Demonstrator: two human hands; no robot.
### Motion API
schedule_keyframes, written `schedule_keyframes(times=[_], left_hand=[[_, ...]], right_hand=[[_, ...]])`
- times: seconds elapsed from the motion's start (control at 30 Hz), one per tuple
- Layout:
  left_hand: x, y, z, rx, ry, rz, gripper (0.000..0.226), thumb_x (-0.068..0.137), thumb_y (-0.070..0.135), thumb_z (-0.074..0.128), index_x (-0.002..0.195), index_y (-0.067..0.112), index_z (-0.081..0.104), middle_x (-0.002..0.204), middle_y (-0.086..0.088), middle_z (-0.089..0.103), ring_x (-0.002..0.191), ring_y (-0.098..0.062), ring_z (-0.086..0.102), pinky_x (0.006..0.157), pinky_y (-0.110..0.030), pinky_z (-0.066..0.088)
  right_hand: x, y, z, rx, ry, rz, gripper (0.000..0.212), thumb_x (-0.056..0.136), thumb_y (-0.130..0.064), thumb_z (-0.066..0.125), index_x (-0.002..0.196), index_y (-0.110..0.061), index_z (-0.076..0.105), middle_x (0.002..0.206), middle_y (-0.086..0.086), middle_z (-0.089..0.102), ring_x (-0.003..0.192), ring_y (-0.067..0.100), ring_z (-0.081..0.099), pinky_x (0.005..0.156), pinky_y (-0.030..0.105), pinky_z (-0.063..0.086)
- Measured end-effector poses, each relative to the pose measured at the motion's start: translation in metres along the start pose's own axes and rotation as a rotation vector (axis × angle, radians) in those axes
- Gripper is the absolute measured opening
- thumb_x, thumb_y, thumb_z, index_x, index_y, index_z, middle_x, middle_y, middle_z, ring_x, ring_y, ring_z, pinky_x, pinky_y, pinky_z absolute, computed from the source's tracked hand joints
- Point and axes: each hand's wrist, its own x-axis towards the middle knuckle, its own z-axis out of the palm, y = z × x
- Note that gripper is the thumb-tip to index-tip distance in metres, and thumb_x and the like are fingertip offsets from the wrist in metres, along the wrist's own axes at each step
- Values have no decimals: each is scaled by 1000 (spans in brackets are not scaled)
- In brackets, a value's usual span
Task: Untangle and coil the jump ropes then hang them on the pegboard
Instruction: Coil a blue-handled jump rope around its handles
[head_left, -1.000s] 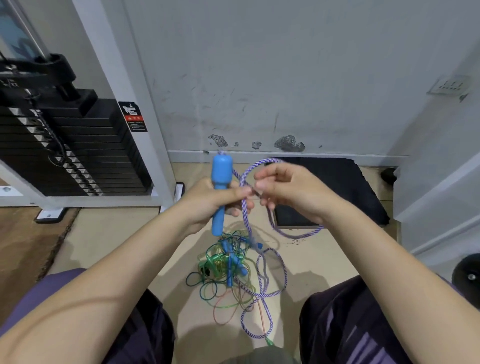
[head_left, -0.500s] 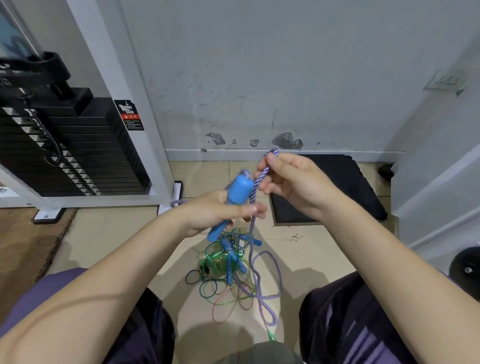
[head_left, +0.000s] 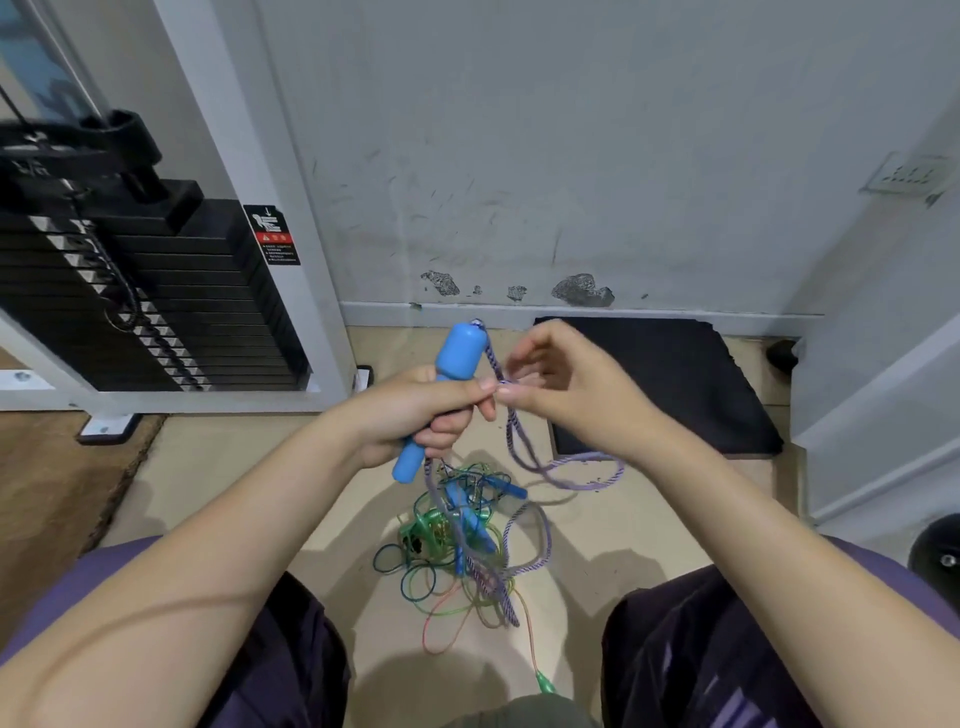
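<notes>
Purple braided rope (head_left: 511, 441): limp, light; my left hand (head_left: 415, 410) grips blue handle (head_left: 441, 395), right hand (head_left: 566, 384) pinches cord nr it.

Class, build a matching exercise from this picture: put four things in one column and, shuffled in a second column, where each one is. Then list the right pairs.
Things:
1. blue handle
2. purple braided rope
3. tangle of ropes
4. black mat

Places:
A. on the floor against the wall
B. gripped in the left hand
C. heaped on the floor between the knees
D. pinched by the right hand

Pairs: 1-B, 2-D, 3-C, 4-A
</notes>
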Motion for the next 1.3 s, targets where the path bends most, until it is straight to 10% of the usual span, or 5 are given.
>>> schedule_keyframes(times=[0.17,0.43,0.7,1.03,1.3], left_hand=[[0,3,2,85,-45,-5,32,88,32,62,63,14,57,49,0,40,38,-11,31,44,-22,31],[-15,22,-49,62,287,130,31,84,35,62,68,10,52,43,4,31,35,-9,25,43,-20,23],[3,0,6,202,41,45,32,94,26,62,66,11,55,45,0,38,38,-10,30,40,-19,25],[-17,25,-43,125,245,172,31,85,34,61,71,7,56,46,-1,35,37,-12,31,42,-19,29],[-4,7,-3,212,62,114,29,96,26,58,73,9,60,46,-1,38,38,-12,29,43,-23,26]], right_hand=[[-4,-7,13,-127,-143,60,26,81,-30,78,87,-19,55,49,-7,44,46,4,35,48,22,32],[5,0,-38,-117,190,79,20,92,-24,66,77,-11,69,58,-11,61,55,0,49,59,17,41],[-3,-4,22,-70,-197,65,28,77,-35,81,92,-18,65,74,-1,63,66,11,57,65,30,48],[6,-1,-48,-146,349,99,42,92,-38,64,62,-9,58,47,-7,42,45,6,36,51,23,32],[-1,-7,7,8,-161,45,23,81,-33,75,83,-11,69,53,-5,46,49,9,38,49,20,33]])
